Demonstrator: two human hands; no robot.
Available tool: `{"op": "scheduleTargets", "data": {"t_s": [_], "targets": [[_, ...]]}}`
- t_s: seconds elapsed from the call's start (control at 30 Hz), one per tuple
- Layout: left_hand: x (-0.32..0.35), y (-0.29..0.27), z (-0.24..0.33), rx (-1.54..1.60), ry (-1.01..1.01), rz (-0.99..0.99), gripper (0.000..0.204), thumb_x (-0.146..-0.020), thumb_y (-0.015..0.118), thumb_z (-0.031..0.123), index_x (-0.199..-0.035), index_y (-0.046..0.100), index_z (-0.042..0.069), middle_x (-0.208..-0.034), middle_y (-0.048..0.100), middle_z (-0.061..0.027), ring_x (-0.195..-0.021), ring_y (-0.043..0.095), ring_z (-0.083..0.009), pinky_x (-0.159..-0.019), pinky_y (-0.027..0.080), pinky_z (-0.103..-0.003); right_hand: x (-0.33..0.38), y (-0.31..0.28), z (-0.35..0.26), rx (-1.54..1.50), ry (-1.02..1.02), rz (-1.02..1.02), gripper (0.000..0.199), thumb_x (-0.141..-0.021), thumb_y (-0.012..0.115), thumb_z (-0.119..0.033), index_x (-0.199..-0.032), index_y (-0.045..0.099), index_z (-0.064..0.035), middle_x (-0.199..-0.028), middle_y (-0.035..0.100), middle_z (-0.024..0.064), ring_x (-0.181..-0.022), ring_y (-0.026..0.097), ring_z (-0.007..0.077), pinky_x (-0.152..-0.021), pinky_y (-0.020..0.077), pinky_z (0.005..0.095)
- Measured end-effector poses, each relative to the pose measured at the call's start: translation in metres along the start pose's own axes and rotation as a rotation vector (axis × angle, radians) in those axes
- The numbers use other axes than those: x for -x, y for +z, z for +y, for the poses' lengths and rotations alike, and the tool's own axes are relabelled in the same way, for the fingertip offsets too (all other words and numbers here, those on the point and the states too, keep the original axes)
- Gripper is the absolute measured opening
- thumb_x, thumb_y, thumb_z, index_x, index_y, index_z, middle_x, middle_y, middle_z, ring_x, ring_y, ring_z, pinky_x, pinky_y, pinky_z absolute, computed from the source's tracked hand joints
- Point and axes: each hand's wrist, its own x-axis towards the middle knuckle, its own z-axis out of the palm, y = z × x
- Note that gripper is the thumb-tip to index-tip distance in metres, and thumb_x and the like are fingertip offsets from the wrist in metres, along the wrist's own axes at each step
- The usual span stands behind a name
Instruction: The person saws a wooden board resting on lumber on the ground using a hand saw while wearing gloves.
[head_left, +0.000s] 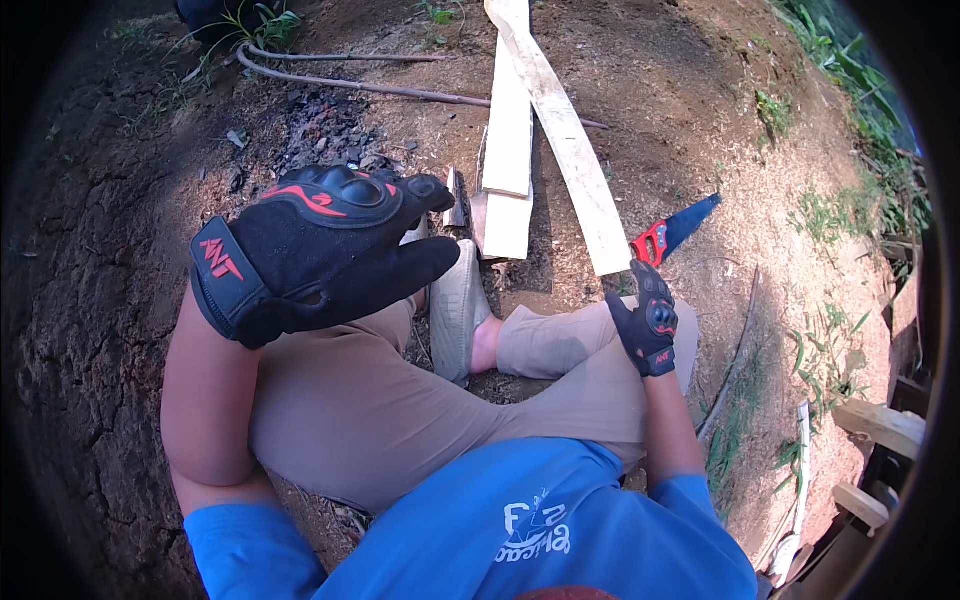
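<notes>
Gloved left hand (320, 250) raised (empty), right hand (648, 318) near handsaw (672, 232)

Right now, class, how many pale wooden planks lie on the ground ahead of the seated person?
2. A long plank runs diagonally from the top toward the saw; a shorter plank lies beside and partly beneath it, its near end by the shoe. More may be hidden.
</notes>
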Motion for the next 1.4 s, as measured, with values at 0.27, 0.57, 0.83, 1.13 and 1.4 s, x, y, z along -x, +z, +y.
{"op": "scheduleTargets", "data": {"t_s": [0.27, 0.57, 0.83, 1.13, 1.4], "targets": [[-0.042, 0.016, 0.02, 0.037, -0.018, -0.146, 0.044, -0.097, 0.08, 0.032, -0.132, 0.07, 0.006, -0.109, 0.078, -0.0169, -0.097, 0.078, -0.0343, -0.082, 0.063, -0.045, 0.342, -0.036, 0.088, 0.409, 0.875, -0.216, 0.085, -0.097, 0.071, -0.056, -0.161, 0.047, -0.005, -0.167, 0.042, 0.0258, -0.158, 0.036, 0.0399, -0.131, 0.0239, 0.056], [-0.11, 0.022, 0.06, 0.024, 0.075, -0.379, 0.05, -0.096, 0.083, 0.035, -0.135, 0.069, 0.005, -0.109, 0.079, -0.017, -0.098, 0.079, -0.0343, -0.083, 0.064, -0.045, 0.347, 0.009, 0.082, 0.381, 0.819, -0.097, 0.082, -0.09, 0.075, -0.062, -0.156, 0.058, -0.0147, -0.171, 0.041, 0.0152, -0.162, 0.029, 0.0339, -0.134, 0.0102, 0.0595], [-0.156, 0.045, 0.044, 0.027, -0.037, -0.636, 0.052, -0.101, 0.076, 0.041, -0.14, 0.065, 0.008, -0.106, 0.079, -0.0144, -0.098, 0.079, -0.0342, -0.085, 0.063, -0.044, 0.351, -0.002, 0.082, 0.334, 0.744, 0.016, 0.068, -0.092, 0.075, -0.056, -0.144, 0.067, -0.0135, -0.165, 0.048, 0.0154, -0.159, 0.035, 0.0366, -0.133, 0.0147, 0.0621], [-0.174, 0.079, -0.05, -0.157, -0.334, -0.841, 0.069, -0.102, 0.065, 0.058, -0.151, 0.06, 0.01, -0.133, 0.075, -0.0189, -0.126, 0.07, -0.0399, -0.107, 0.055, -0.05, 0.349, -0.007, 0.087, 0.313, 0.758, 0.037, 0.056, -0.091, 0.073, -0.043, -0.139, 0.071, -0.0144, -0.159, 0.054, 0.0149, -0.155, 0.041, 0.0369, -0.132, 0.0199, 0.0615], [-0.208, 0.083, -0.148, -0.429, -0.413, -0.692, 0.06, -0.1, 0.063, 0.054, -0.143, 0.066, 0.013, -0.144, 0.069, -0.0217, -0.132, 0.065, -0.0432, -0.112, 0.051, -0.054, 0.348, -0.007, 0.085, 0.273, 0.817, -0.004, 0.055, -0.092, 0.072, -0.04, -0.14, 0.069, -0.0154, -0.161, 0.052, 0.0137, -0.158, 0.037, 0.0359, -0.133, 0.0171, 0.0622]]}}
